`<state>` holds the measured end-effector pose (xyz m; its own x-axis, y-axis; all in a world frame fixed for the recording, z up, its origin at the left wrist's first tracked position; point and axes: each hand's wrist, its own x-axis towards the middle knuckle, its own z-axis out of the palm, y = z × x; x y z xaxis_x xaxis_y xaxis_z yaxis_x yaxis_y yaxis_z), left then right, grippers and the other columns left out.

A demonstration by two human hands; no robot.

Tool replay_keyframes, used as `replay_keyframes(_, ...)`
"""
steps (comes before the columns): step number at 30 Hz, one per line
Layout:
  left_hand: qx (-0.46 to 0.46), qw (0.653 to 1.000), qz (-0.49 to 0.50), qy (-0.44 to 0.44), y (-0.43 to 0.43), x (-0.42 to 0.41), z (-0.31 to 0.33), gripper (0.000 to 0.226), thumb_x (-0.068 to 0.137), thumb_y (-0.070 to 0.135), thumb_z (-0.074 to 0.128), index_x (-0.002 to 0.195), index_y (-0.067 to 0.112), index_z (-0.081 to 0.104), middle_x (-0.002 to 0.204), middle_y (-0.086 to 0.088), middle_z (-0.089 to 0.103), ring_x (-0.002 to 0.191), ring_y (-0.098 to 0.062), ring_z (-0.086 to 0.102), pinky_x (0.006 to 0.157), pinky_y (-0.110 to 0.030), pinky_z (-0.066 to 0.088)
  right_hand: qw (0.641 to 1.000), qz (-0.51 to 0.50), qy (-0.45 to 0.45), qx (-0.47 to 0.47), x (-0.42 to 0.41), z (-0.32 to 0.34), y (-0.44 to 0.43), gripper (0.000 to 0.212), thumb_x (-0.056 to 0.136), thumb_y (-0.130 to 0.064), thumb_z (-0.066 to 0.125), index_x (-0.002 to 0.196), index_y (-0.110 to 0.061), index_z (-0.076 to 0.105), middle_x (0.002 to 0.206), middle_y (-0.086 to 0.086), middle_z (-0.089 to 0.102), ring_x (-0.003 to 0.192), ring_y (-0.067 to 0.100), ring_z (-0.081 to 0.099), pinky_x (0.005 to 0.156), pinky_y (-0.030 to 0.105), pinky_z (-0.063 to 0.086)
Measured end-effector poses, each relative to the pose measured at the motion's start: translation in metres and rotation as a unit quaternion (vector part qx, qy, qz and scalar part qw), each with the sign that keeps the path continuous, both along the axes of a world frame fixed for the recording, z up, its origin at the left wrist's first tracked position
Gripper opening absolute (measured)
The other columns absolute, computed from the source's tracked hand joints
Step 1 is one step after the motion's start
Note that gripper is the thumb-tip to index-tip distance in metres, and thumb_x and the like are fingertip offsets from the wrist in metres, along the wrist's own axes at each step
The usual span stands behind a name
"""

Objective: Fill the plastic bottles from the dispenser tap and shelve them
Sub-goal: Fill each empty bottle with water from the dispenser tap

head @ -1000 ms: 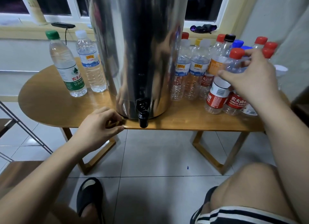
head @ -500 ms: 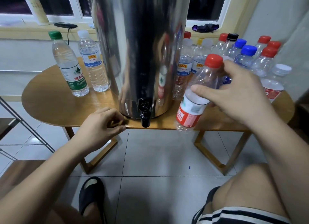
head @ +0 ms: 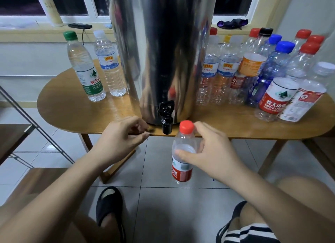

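A tall steel dispenser [head: 163,49] stands on the wooden table [head: 72,112], its black tap [head: 166,116] hanging over the front edge. My right hand [head: 208,152] grips an empty red-capped bottle [head: 183,152] upright, below and just right of the tap, in front of the table edge; its cap is on. My left hand [head: 121,139] rests loosely curled at the table edge left of the tap, holding nothing. Two full bottles, green-capped [head: 83,67] and clear-capped [head: 108,63], stand left of the dispenser. Several empty capped bottles [head: 262,70] crowd the table's right side.
A windowsill [head: 54,30] behind the table carries a white bottle and a dark phone. A metal-framed shelf or chair [head: 21,134] stands at the left. Tiled floor lies below, with my knees and black slippers [head: 110,204] near the frame's bottom.
My right hand lifted the red-capped bottle out of the group on the right and carried it left and down to just beside the tap. My left hand stayed at the table edge.
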<state>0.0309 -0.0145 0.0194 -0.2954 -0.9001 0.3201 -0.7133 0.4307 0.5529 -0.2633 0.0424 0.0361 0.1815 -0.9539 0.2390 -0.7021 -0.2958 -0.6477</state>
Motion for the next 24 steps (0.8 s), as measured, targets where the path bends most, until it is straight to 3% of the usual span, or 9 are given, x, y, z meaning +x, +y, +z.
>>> replay_keyframes(3,0.012,1.0,-0.002,0.006,0.006,-0.004,-0.001,0.013,0.094,0.032,0.083,0.097,0.037,0.071,0.093,0.014,0.071,0.094,-0.009,0.069,0.08,-0.034,0.056,0.999,0.028,0.021,0.032,0.004,-0.025,0.004,0.045,0.076,-0.062,0.085,0.097,-0.036,0.055,0.096,-0.016,0.055,0.085,0.007,0.057,0.068,0.028,0.044)
replay_keyframes(6,0.039,0.999,-0.018,0.017,0.017,-0.01,0.001,0.009,0.094,0.033,0.083,0.096,0.035,0.074,0.09,0.014,0.072,0.091,-0.011,0.068,0.072,-0.017,0.048,0.996,0.049,0.036,0.064,0.005,-0.034,0.01,0.047,0.076,-0.065,0.082,0.104,-0.036,0.058,0.101,-0.017,0.058,0.085,0.005,0.058,0.069,0.025,0.044)
replay_keyframes(9,0.102,0.992,-0.061,0.041,0.029,-0.019,0.002,0.008,0.095,0.029,0.083,0.102,0.029,0.079,0.09,0.013,0.076,0.084,-0.001,0.068,0.07,-0.007,0.043,0.995,0.049,0.051,0.076,0.004,-0.033,0.009,0.045,0.078,-0.064,0.083,0.101,-0.036,0.057,0.098,-0.014,0.058,0.082,0.004,0.058,0.066,0.02,0.039)
replay_keyframes(13,0.149,0.98,-0.125,0.049,0.04,-0.027,-0.003,0.024,0.095,0.038,0.083,0.118,0.032,0.077,0.107,0.016,0.076,0.101,-0.007,0.07,0.076,-0.011,0.048,0.989,0.06,0.092,0.099,0.008,-0.032,0.013,0.044,0.079,-0.066,0.081,0.101,-0.035,0.058,0.097,-0.014,0.055,0.08,0.003,0.058,0.06,0.019,0.036)
replay_keyframes(18,0.157,0.977,-0.137,0.033,0.043,-0.032,-0.007,0.04,0.092,0.043,0.084,0.131,0.038,0.073,0.121,0.024,0.073,0.114,-0.006,0.068,0.076,-0.016,0.052,0.983,0.091,0.12,0.108,0.013,-0.036,0.016,0.05,0.079,-0.072,0.077,0.109,-0.035,0.062,0.099,-0.014,0.053,0.084,0.005,0.055,0.065,0.023,0.039)
replay_keyframes(24,0.16,0.976,-0.142,0.05,0.041,-0.028,-0.004,0.04,0.091,0.03,0.087,0.128,0.04,0.077,0.117,0.02,0.075,0.112,-0.01,0.069,0.08,-0.018,0.053,0.985,0.106,0.08,0.11,0.011,-0.041,0.013,0.055,0.081,-0.07,0.079,0.125,-0.039,0.063,0.107,-0.02,0.055,0.102,0.0,0.057,0.08,0.022,0.047)
